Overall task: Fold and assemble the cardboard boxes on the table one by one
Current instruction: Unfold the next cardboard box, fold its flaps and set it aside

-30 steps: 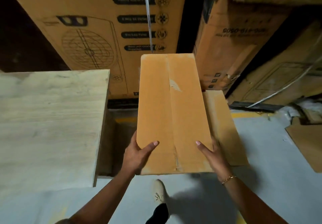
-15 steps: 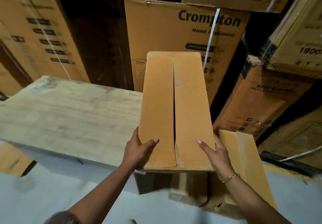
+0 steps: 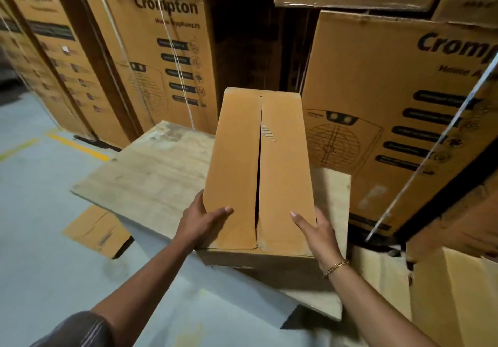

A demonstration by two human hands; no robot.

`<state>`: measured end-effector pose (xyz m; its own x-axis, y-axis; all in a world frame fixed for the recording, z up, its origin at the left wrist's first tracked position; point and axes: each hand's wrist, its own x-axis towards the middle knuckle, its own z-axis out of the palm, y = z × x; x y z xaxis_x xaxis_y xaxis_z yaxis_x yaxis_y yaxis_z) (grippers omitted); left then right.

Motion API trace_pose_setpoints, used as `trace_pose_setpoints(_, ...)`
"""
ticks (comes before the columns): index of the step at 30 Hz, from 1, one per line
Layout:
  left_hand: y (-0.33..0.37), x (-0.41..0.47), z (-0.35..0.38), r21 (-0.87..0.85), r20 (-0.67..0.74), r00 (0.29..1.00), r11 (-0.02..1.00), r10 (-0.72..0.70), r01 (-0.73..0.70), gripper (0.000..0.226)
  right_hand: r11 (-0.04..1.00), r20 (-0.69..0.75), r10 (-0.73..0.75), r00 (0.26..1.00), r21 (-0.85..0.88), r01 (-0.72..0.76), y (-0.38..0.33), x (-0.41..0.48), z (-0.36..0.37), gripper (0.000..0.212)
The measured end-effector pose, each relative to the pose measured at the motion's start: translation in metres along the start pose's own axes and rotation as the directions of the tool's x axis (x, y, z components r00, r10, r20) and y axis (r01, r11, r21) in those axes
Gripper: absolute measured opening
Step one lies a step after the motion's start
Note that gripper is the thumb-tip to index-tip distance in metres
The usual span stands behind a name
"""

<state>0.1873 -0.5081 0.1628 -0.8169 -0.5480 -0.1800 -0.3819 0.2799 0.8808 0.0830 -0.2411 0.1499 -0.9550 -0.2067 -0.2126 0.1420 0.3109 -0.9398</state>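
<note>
A plain brown cardboard box point(image 3: 285, 174), long and assembled, is held over the wooden table point(image 3: 151, 179) with its two top flaps closed along a middle seam. My left hand point(image 3: 200, 224) grips its near left corner, thumb lying on the top flap. My right hand point(image 3: 314, 229) grips the near right corner the same way, a gold bracelet on the wrist. Whether the box's underside touches the table is hidden.
Tall stacks of printed appliance cartons point(image 3: 161, 58) stand close behind and to the right point(image 3: 398, 120) of the table. A flat cardboard piece point(image 3: 97, 230) lies on the grey floor at the left. More flat cardboard point(image 3: 452, 301) leans at the lower right.
I have turned to the left with the box: the table, earlier at my left, now lies under the box. Both hands keep the same grip on its near corners.
</note>
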Motion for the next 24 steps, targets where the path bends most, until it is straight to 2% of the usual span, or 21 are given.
trace_pose_setpoints(4,-0.029,0.053,-0.063,0.017,0.020,0.998,0.998,-0.055,0.055,0.088,0.998,0.016,0.058,0.998,-0.014,-0.058,-0.021,0.024,0.085,0.085)
trace_pose_setpoints(9,-0.058,0.100,-0.102,0.038,0.037,0.995,0.996,-0.088,0.087,0.083,0.993,0.057,0.106,0.993,-0.053,-0.103,-0.041,0.050,0.144,0.080)
trace_pose_setpoints(12,-0.072,0.118,-0.109,0.112,0.002,0.997,0.991,-0.074,0.073,0.077,0.983,0.044,0.121,0.992,-0.145,-0.113,-0.047,0.068,0.161,0.074)
trace_pose_setpoints(15,-0.084,0.126,-0.108,0.196,-0.021,0.998,0.979,-0.061,0.064,0.070,0.938,0.058,0.130,0.990,-0.329,-0.104,-0.046,0.086,0.171,0.072)
trace_pose_setpoints(18,-0.094,0.128,-0.101,0.302,-0.038,0.999,0.953,-0.022,0.033,0.071,0.820,0.043,0.084,0.996,-0.571,-0.045,-0.048,0.095,0.186,0.082)
trace_pose_setpoints(20,-0.095,0.131,-0.095,0.378,-0.053,0.998,0.924,-0.031,0.048,0.077,0.646,0.063,-0.020,0.998,-0.761,0.061,-0.057,0.096,0.201,0.089)
trace_pose_setpoints(22,-0.096,0.132,-0.090,0.420,-0.065,0.997,0.905,-0.045,0.069,0.082,0.500,0.130,-0.080,0.988,-0.852,0.153,-0.065,0.095,0.220,0.097)
trace_pose_setpoints(24,-0.098,0.131,-0.089,0.446,-0.077,0.996,0.892,-0.038,0.069,0.086,0.444,0.164,-0.052,0.985,-0.880,0.170,-0.069,0.095,0.238,0.105)
